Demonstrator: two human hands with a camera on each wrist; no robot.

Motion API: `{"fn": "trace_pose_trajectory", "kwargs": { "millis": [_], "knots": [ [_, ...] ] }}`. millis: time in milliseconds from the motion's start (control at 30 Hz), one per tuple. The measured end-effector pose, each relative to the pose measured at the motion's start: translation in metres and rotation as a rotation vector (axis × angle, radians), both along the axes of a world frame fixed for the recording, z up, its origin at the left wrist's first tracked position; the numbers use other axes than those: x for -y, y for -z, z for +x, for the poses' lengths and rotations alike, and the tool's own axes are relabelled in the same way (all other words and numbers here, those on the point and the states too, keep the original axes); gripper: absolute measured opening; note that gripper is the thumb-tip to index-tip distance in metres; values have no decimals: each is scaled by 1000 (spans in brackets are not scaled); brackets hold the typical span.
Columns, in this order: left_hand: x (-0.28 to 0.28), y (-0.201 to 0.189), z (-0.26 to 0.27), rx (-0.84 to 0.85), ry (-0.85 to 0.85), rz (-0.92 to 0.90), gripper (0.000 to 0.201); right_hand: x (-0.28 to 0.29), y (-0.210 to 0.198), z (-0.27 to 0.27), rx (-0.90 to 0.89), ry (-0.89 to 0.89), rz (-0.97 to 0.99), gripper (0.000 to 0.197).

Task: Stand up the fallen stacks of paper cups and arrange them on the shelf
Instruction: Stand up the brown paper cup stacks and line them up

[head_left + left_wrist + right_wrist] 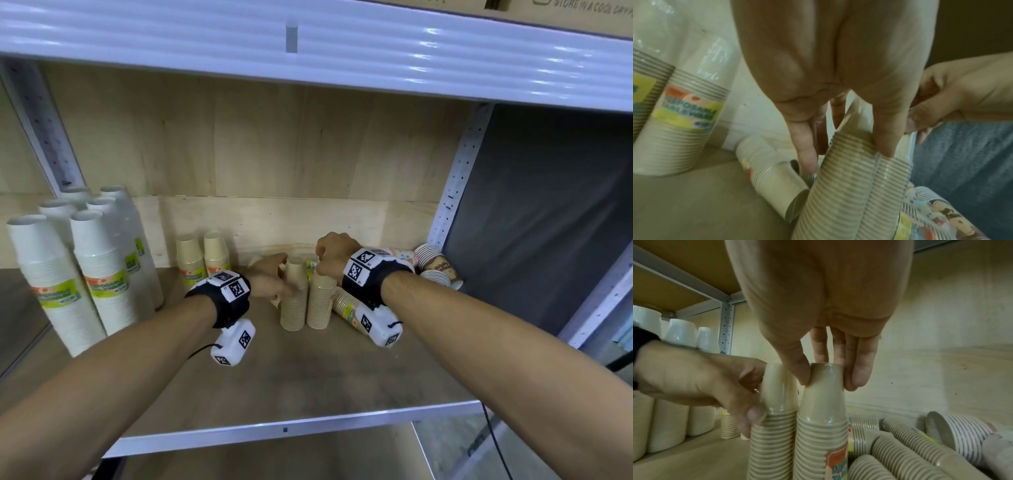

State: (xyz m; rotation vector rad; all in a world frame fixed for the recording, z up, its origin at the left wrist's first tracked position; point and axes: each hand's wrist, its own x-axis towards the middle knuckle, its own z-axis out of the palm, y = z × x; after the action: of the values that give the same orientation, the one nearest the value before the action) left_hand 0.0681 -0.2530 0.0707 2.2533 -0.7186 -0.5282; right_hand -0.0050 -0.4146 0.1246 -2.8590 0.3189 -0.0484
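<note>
Two wrapped tan cup stacks stand side by side mid-shelf. My left hand [279, 281] grips the left stack [294, 301] near its top, thumb on one side and fingers on the other [846, 155]. My right hand [322, 263] pinches the top cup of the right stack [320, 303] between thumb and fingers [828, 381]. Fallen tan stacks [906, 444] lie right of them. Another fallen stack [768, 181] lies behind my left hand. A patterned stack [436, 262] lies in the back right corner.
Tall white cup stacks [99, 270] stand at the shelf's left end, two shorter tan stacks [202, 258] behind my left wrist. The wooden shelf board [291, 377] is bare toward its front edge. A perforated metal post [455, 185] bounds the right side.
</note>
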Motion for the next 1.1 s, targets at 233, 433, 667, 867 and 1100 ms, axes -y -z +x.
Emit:
{"fn": "trace_pose_trajectory", "kwargs": {
  "millis": [233,433,667,867,1100],
  "knots": [
    [14,-20,4,114,3,-62,29,3,4,8,31,19,1,31],
    [19,-18,7,181,-2,-19,40,12,4,9,22,-15,-18,53],
    [19,-15,6,228,13,-43,34,18,-9,11,-74,-125,9,39],
    [19,-16,7,264,13,-11,35,20,-3,12,-23,-92,22,37],
    [22,-24,2,259,75,80,50,20,1,20,-23,-77,49,36]
  ]
}}
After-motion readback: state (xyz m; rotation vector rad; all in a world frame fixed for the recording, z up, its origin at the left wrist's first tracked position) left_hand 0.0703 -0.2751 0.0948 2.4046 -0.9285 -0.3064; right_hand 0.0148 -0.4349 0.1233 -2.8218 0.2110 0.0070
